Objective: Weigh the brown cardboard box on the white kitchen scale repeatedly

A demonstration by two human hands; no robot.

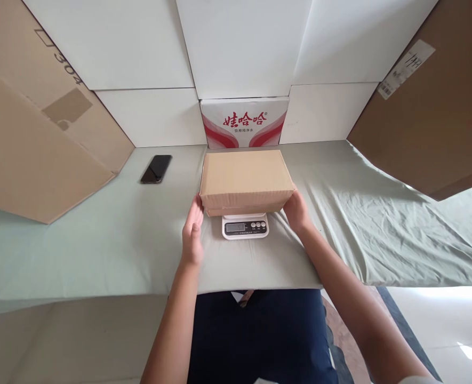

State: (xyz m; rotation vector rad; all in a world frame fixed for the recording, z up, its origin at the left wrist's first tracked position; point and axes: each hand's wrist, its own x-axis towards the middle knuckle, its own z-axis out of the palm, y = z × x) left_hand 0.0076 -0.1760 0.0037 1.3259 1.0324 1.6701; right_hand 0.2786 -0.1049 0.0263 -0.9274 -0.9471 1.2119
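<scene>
A closed brown cardboard box (246,173) sits over a white digital kitchen scale (245,228), covering its weighing surface. Only the scale's front panel, with a grey display and several round buttons, shows below the box; I cannot read any digits. At the box's left side, my left hand (193,232) lies with its fingers against the lower front corner and its thumb toward me. My right hand (297,210) grips the opposite lower corner, its fingertips partly hidden behind the box. Between them the two hands hold the box level.
A black smartphone (156,169) lies left of the box on the pale green cloth (111,240). Behind stands a white and red carton (244,124) against white panels. Large cardboard sheets (52,122) lean in at the left, and another brown carton (431,106) flanks the right.
</scene>
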